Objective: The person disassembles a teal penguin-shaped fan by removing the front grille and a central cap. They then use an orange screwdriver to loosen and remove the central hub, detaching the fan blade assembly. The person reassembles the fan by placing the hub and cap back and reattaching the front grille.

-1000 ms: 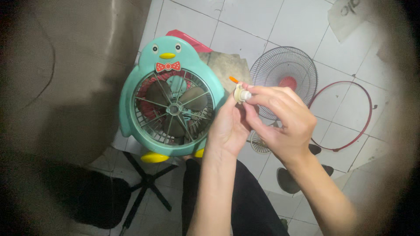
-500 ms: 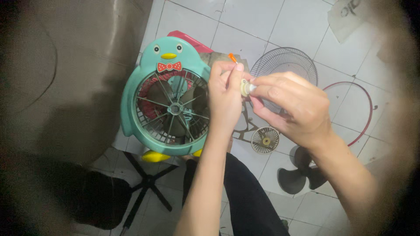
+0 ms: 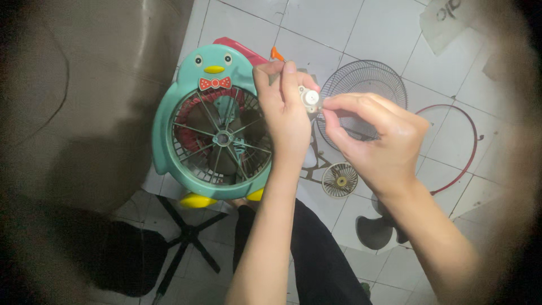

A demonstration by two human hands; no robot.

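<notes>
The floor (image 3: 361,28) is white tile, and fan parts lie all over it. It is dim at the edges.

The biggest thing is a green penguin fan (image 3: 212,127). It sits just to the left of the left hand (image 3: 285,113). It has a yellow beak, a red bow and yellow feet. Its front cage is on, and dark blades show inside.

Behind the right hand (image 3: 375,141) lies a round wire grille (image 3: 367,85), flat on the floor. Farther right is a thin red ring (image 3: 471,144). Below the right hand, past the wrist, lies a grey blade (image 3: 375,231). It is off any fan. A small round cap (image 3: 340,179) lies just under the right hand.

Both hands meet over a small motor (image 3: 310,100). It is a little silver part. The left hand is curled shut on it, thumb and fingers pinching it from the left. The right hand is mostly closed too, with its fingertips nipping the motor's right end. I cannot tell if those fingers are turning something or just holding.

So a fan looks taken apart: the grille, ring, blade and cap are all off and loose. The motor is out and up in the hands, not on the floor. The work on the motor looks not done yet, and the loose parts are not put back.
</notes>
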